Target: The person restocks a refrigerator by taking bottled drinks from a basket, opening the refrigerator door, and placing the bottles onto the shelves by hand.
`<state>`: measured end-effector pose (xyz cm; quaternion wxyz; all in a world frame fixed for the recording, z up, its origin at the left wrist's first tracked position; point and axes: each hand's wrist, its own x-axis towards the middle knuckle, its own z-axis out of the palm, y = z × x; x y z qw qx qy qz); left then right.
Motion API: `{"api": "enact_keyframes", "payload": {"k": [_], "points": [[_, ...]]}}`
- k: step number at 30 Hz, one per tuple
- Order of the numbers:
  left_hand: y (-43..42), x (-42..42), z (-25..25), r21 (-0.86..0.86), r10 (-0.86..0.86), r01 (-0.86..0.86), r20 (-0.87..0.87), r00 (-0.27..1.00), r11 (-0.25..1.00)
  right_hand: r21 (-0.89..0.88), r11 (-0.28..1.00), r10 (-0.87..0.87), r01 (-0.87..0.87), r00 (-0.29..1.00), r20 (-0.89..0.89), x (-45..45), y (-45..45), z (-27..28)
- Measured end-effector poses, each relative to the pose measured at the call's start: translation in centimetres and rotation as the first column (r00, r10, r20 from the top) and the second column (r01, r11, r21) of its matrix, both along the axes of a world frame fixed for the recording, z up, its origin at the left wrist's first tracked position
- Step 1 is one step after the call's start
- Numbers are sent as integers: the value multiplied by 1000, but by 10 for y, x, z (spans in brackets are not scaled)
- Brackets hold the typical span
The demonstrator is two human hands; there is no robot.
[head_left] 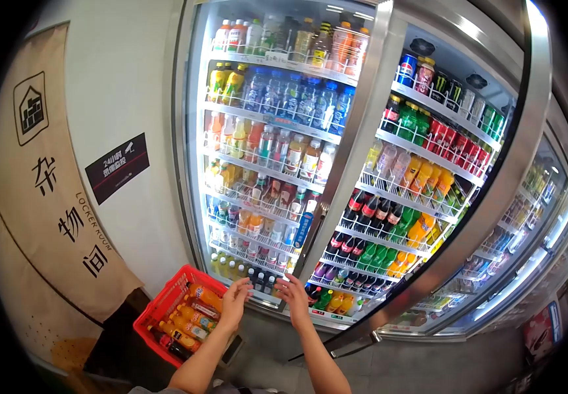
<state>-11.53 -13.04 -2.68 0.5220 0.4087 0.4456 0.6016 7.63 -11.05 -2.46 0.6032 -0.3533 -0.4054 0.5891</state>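
My left hand [236,301] and my right hand [294,299] are raised side by side in front of the lower part of a drinks fridge. Both have curved, parted fingers, and nothing shows between them. Behind the fingertips, small dark bottles [261,281] stand on the bottom shelf of the left section. A red plastic basket [154,303] sits to the left of my left forearm. Inside it lie several orange drink bottles [192,318] and a dark bottle [173,347]. My left forearm hides part of the basket's right side.
The right fridge section's door [448,256] stands open, angled toward me. Shelves [277,120] in both sections hold rows of bottles and cans. More glass-fronted fridges [507,230] line the right. A beige cloth banner [54,164] hangs on the left; grey floor [402,358] shows below.
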Motion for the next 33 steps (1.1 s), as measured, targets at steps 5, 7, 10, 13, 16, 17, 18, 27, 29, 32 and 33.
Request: {"api": "enact_keyframes", "payload": {"k": [5,7,10,13,16,17,18,27,29,32,33], "points": [[-13,-52,13,84,3,-8,57,998,996,-21,997,77,-76,996,40,-44,-3,20],[-20,-78,18,71,35,-38,38,999,997,-25,996,81,-80,996,46,-61,0,20],[-23,-117,4,58,95,-95,1,996,994,-23,996,89,-88,994,66,-85,4,12],[-33,-154,-15,79,164,-163,2,986,983,-44,992,119,-117,991,56,-115,5,-9],[-51,-191,-21,10,256,-257,47,966,966,-85,977,197,-195,980,21,-147,6,-26],[-55,-206,-32,23,275,-278,81,958,960,-77,971,231,-228,973,31,-158,8,-32],[-60,-219,-35,10,302,-304,77,950,953,-67,963,264,-262,964,40,-170,11,-38],[-90,-289,-68,-156,631,-626,-24,776,764,-130,863,497,-488,866,58,-258,53,-48],[-90,-298,-75,-171,673,-669,-45,738,723,-135,820,566,-556,822,56,-264,62,-53],[-94,-295,-75,-181,722,-713,-20,691,677,-166,771,632,-614,769,91,-273,80,-53],[-95,-295,-78,-172,739,-729,-9,674,663,-186,755,650,-629,754,92,-275,86,-49]]}}
